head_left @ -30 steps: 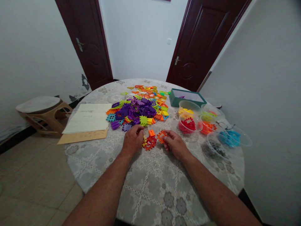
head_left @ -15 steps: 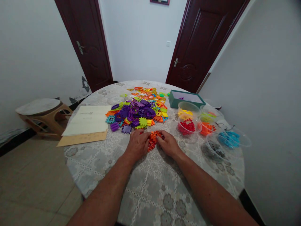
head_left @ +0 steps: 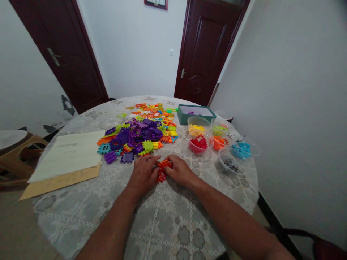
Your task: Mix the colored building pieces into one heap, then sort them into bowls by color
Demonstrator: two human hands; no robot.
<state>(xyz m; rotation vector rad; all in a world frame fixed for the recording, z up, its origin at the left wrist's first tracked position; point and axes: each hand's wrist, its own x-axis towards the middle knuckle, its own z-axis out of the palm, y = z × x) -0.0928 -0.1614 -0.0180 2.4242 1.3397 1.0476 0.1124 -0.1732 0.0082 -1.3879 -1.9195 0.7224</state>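
Observation:
Orange-red notched plastic pieces (head_left: 162, 171) lie between my two hands near the middle of the table. My left hand (head_left: 143, 172) has its thumb against their left side, with its fingers bent forward. Around their right side my right hand (head_left: 179, 171) is closed, thumb and fingers pinching them. Just beyond my hands rises a heap of mostly purple pieces (head_left: 146, 130), with a lime green square piece (head_left: 148, 145) and a dark purple square piece (head_left: 127, 157) at its near edge.
Clear tubs hold red pieces (head_left: 198, 142), yellow pieces (head_left: 196, 129), blue pieces (head_left: 242, 150) and grey pieces (head_left: 230, 164) on the right. Behind them stands a green box (head_left: 184, 118). Paper sheets (head_left: 67, 153) lie at the left on the patterned tablecloth (head_left: 162, 224).
The view has turned to the right, so the table and its contents appear further left. My left hand's fingers are spread a little more; the orange-red pieces remain between my hands.

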